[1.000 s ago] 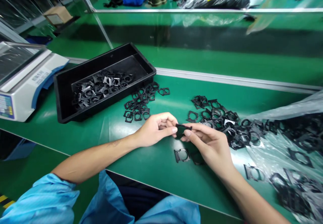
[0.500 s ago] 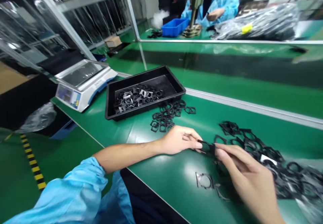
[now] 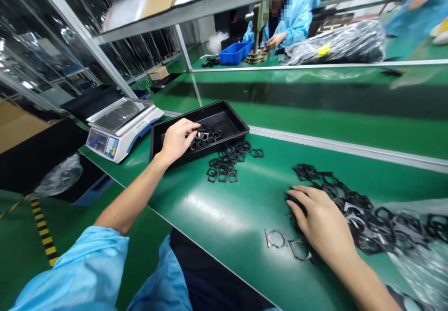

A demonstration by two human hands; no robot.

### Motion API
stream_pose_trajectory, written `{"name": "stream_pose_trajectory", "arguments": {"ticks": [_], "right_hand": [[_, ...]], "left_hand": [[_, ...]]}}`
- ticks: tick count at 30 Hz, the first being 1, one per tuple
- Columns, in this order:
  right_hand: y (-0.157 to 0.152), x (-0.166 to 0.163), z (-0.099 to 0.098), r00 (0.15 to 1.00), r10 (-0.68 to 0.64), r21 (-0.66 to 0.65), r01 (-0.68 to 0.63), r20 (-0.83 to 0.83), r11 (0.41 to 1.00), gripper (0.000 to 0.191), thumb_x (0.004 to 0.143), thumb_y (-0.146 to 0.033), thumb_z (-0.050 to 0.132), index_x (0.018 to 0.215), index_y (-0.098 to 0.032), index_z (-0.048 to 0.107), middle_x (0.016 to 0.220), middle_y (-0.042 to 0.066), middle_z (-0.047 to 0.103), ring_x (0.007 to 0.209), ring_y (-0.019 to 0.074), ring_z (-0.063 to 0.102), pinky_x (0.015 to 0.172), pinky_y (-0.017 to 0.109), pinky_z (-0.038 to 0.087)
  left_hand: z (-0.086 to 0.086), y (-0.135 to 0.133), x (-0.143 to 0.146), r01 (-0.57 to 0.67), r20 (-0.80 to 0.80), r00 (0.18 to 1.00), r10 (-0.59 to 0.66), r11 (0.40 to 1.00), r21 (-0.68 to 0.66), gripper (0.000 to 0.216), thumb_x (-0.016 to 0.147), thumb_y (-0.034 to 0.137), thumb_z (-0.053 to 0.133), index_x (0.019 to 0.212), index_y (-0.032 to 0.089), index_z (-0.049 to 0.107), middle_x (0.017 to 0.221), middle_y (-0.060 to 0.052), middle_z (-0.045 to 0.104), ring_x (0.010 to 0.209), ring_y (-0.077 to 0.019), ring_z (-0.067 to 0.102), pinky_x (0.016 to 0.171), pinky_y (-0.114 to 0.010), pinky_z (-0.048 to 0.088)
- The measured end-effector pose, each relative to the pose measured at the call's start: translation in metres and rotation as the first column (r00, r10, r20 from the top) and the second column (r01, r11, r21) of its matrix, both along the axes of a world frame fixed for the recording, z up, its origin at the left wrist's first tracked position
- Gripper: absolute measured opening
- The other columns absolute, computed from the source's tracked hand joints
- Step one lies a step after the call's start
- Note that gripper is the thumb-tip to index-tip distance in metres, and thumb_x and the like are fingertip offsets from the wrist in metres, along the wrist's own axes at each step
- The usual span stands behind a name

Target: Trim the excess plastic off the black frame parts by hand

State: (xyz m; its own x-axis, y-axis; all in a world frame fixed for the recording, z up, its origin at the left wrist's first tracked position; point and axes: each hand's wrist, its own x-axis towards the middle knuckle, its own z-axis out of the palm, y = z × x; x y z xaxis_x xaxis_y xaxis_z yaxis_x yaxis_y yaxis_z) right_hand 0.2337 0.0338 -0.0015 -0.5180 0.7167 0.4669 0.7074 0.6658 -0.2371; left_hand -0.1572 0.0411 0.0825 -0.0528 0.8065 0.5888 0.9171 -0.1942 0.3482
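Note:
Over the black tray (image 3: 224, 117), my left hand (image 3: 178, 139) is closed, its thumb and forefinger pinching what looks like a thin black plastic frame, mostly lost against the dark pieces below. Small black frames with round openings (image 3: 210, 138) lie in the tray under its fingertips. My right hand (image 3: 324, 222) rests low over the green table, thumb and fingers closed around a black frame (image 3: 297, 202) that they partly cover. Two single frames, one flat (image 3: 276, 240) and one beside it (image 3: 300, 250), lie just left of that hand.
A loose group of frames (image 3: 224, 162) lies before the tray. A larger heap (image 3: 378, 227) spreads right, beside clear plastic (image 3: 420, 264). A weighing scale (image 3: 121, 131) stands left. Beyond the metal strip, a co-worker (image 3: 294, 21) sits near a blue bin (image 3: 235, 53) and a wrapped bundle (image 3: 339, 45).
My left hand has left my right hand and moved left to the tray. My right hand has shifted slightly and now lies lower over the table. The view has turned a little.

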Motion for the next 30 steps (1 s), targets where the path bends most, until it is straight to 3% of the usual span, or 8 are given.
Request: {"name": "stream_pose_trajectory", "arguments": {"ticks": [2, 7, 10, 14, 18, 23, 27, 30], "right_hand": [[-0.003, -0.002, 0.003, 0.999, -0.008, -0.025, 0.007, -0.034, 1.000, 0.033, 0.100, -0.032, 0.045, 0.100, -0.019, 0.076, 0.103, 0.015, 0.076, 0.097, 0.0332, 0.069, 0.084, 0.049, 0.057], [-0.010, -0.007, 0.013, 0.992, -0.078, -0.055, 0.072, -0.103, 0.996, 0.032, 0.101, -0.032, 0.044, 0.098, -0.019, 0.072, 0.095, 0.014, 0.076, 0.090, 0.0303, 0.069, 0.081, 0.044, 0.057], [-0.020, -0.010, 0.022, 0.984, -0.084, -0.072, 0.074, -0.155, 0.995, 0.031, 0.101, -0.029, 0.046, 0.089, -0.018, 0.072, 0.095, 0.014, 0.074, 0.091, 0.0282, 0.068, 0.084, 0.042, 0.055], [-0.033, -0.013, 0.032, 0.936, -0.166, -0.212, 0.102, -0.309, 0.972, 0.031, 0.100, -0.030, 0.049, 0.083, -0.019, 0.072, 0.076, 0.007, 0.067, 0.071, 0.0214, 0.063, 0.069, 0.033, 0.052], [-0.041, -0.017, 0.036, 0.846, -0.253, -0.475, -0.001, -0.470, 0.880, 0.033, 0.099, -0.039, 0.052, 0.080, -0.018, 0.070, 0.056, -0.002, 0.054, 0.050, 0.0144, 0.049, 0.050, 0.027, 0.043], [-0.039, -0.021, 0.035, 0.726, -0.328, -0.642, -0.200, -0.604, 0.740, 0.037, 0.093, -0.051, 0.059, 0.085, -0.017, 0.069, 0.058, 0.001, 0.062, 0.051, 0.0148, 0.057, 0.051, 0.027, 0.050], [-0.037, -0.021, 0.032, 0.711, -0.346, -0.656, -0.212, -0.612, 0.725, 0.039, 0.092, -0.054, 0.060, 0.085, -0.016, 0.068, 0.061, 0.002, 0.064, 0.053, 0.0156, 0.059, 0.053, 0.027, 0.052], [-0.037, -0.020, 0.033, 0.774, -0.303, -0.610, -0.133, -0.556, 0.781, 0.036, 0.095, -0.049, 0.058, 0.083, -0.017, 0.070, 0.061, 0.002, 0.062, 0.053, 0.0150, 0.055, 0.052, 0.027, 0.047]], "left_hand": [[-0.004, -0.009, -0.003, 0.019, -0.127, 0.992, -0.025, 0.999, -0.051, 0.021, 0.093, 0.021, 0.056, 0.104, 0.017, 0.073, 0.100, -0.008, 0.070, 0.087, -0.0179, 0.065, 0.086, -0.033, 0.053], [-0.031, -0.041, 0.040, 0.316, -0.220, 0.889, -0.401, 0.887, -0.337, 0.022, 0.098, 0.037, 0.055, 0.096, 0.019, 0.068, 0.091, -0.005, 0.068, 0.082, -0.0169, 0.065, 0.075, -0.027, 0.050], [-0.052, -0.053, 0.063, 0.274, -0.295, 0.862, -0.412, 0.869, -0.413, 0.023, 0.095, 0.042, 0.060, 0.093, 0.019, 0.063, 0.089, -0.005, 0.066, 0.081, -0.0196, 0.064, 0.072, -0.028, 0.049], [-0.068, -0.058, 0.070, 0.275, -0.240, 0.895, -0.375, 0.890, -0.364, 0.024, 0.099, 0.031, 0.046, 0.084, 0.020, 0.060, 0.078, -0.002, 0.064, 0.070, -0.0165, 0.061, 0.064, -0.026, 0.046], [-0.057, -0.062, 0.069, 0.288, -0.040, 0.947, -0.318, 0.899, -0.330, 0.024, 0.098, 0.036, 0.048, 0.090, 0.021, 0.064, 0.064, 0.003, 0.061, 0.054, -0.0119, 0.054, 0.057, -0.024, 0.043], [-0.035, -0.058, 0.084, 0.346, 0.099, 0.938, -0.332, 0.888, -0.304, 0.024, 0.096, 0.038, 0.052, 0.095, 0.021, 0.069, 0.089, -0.003, 0.067, 0.070, -0.0143, 0.063, 0.068, -0.026, 0.051], [-0.031, -0.047, 0.102, 0.466, 0.259, 0.881, -0.397, 0.823, -0.326, 0.019, 0.093, 0.034, 0.055, 0.086, 0.019, 0.064, 0.109, -0.007, 0.067, 0.086, -0.0167, 0.068, 0.080, -0.030, 0.056], [-0.031, -0.038, 0.119, 0.560, 0.468, 0.792, -0.391, 0.771, -0.304, 0.014, 0.091, 0.030, 0.059, 0.084, 0.018, 0.060, 0.110, -0.009, 0.070, 0.099, -0.0194, 0.069, 0.088, -0.032, 0.058]]}}
